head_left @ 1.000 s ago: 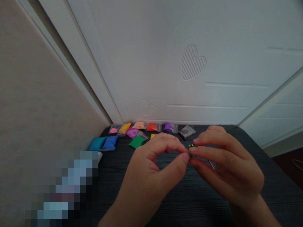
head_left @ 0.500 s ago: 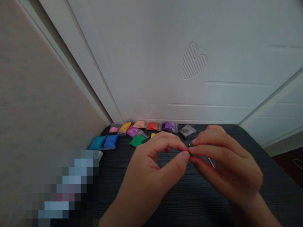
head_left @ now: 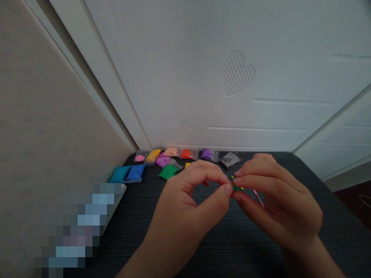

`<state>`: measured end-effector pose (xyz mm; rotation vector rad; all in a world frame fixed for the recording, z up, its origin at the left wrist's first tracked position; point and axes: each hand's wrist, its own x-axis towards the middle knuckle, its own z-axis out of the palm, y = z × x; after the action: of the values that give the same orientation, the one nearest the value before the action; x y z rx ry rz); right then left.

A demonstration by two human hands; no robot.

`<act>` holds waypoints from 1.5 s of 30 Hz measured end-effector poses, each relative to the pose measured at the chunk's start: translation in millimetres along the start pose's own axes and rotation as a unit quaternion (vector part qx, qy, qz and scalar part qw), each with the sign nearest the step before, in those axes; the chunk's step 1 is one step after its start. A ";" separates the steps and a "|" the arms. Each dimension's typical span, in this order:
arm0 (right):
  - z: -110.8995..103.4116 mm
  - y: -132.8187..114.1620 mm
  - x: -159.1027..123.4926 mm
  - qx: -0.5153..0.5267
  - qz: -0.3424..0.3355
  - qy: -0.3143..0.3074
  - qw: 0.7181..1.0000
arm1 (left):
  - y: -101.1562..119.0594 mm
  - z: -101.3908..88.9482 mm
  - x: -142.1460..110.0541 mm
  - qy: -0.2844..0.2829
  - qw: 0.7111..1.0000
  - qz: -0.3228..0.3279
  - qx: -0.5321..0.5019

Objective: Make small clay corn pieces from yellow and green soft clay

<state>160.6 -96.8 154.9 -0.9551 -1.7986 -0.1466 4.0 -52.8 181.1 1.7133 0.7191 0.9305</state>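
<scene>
Between the fingertips of both hands is a small green clay piece (head_left: 235, 188) with tiny yellow and dark bits at its edges. My left hand (head_left: 194, 212) pinches its left side with thumb and index finger. My right hand (head_left: 278, 200) holds the right side, thumb below and fingers above, covering much of it. The piece's full shape is hidden. Behind my right hand, a thin pink stick (head_left: 257, 196) lies on the table, partly covered. A bag of green clay (head_left: 168, 172) lies beyond my left hand, with a yellow piece (head_left: 188, 165) partly hidden beside it.
On the dark table (head_left: 150, 231), clay bags line the back: orange-yellow (head_left: 153, 155), peach (head_left: 171, 151), red (head_left: 186, 154), purple (head_left: 207, 154) and grey (head_left: 230, 160). Blue bags (head_left: 135, 173) sit at the left. A white panel (head_left: 185, 77) rises behind; a pixelated area covers the lower left.
The green piece shows more between my fingers, with a yellow bit now visible at its right. My right fingers have shifted slightly; the view has moved a little.
</scene>
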 end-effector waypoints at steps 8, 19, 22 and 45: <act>0.1 -0.4 0.0 -0.005 0.004 0.004 1.000 | -7.9 3.0 -2.5 0.027 0.999 0.035 -0.001; -2.1 0.4 -0.9 -0.002 -0.001 0.012 1.000 | -11.0 3.7 -1.4 0.020 0.999 0.023 -0.019; -5.3 1.0 -2.6 -0.016 0.001 -0.005 1.000 | -14.9 5.1 -1.9 0.023 0.999 0.018 -0.026; -6.0 -0.9 -0.8 0.006 -0.006 -0.007 1.000 | -7.1 -2.6 -2.0 -0.014 0.999 0.046 0.022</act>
<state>164.6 -100.9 157.3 -0.9396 -1.8154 -0.1364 0.5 -51.0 174.3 1.8079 0.6512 0.9569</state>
